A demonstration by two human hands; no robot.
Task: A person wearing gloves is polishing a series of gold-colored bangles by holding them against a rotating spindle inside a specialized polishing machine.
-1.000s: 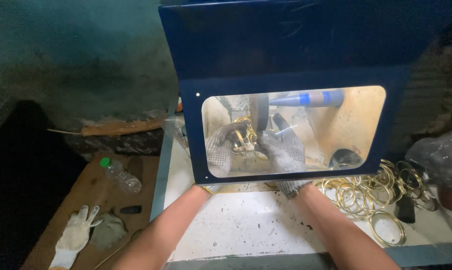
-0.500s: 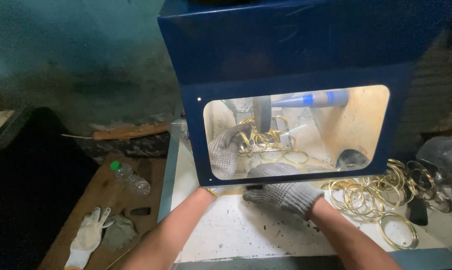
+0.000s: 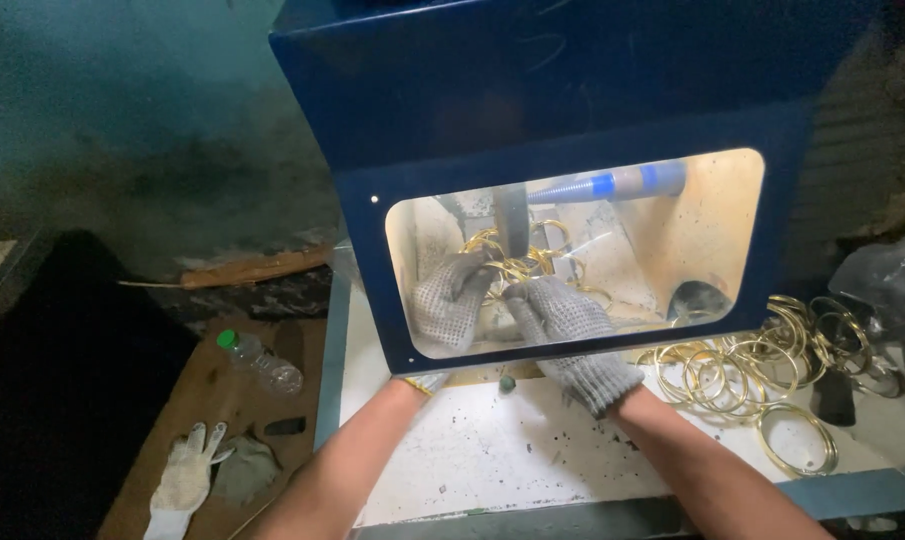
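Note:
Both my hands wear grey knitted gloves and reach under a blue cabinet [image 3: 572, 90] with a clear window. Behind the window my left hand [image 3: 450, 300] and my right hand [image 3: 557, 312] are closed on a bunch of thin gold rings [image 3: 517, 262], held up near a dark upright post. A blue and grey nozzle [image 3: 612, 184] points in from the upper right. My forearms rest over the white worktop [image 3: 492, 455].
A heap of several gold rings [image 3: 762, 365] lies right of the cabinet, beside a crumpled plastic bag [image 3: 887, 285]. At the lower left, a wooden board holds a plastic bottle [image 3: 260, 362] and a white glove [image 3: 184, 480].
My right hand, which had drawn back to the cabinet's opening, has gone inside again and closed on the rings beside my left hand. The view has shifted a little.

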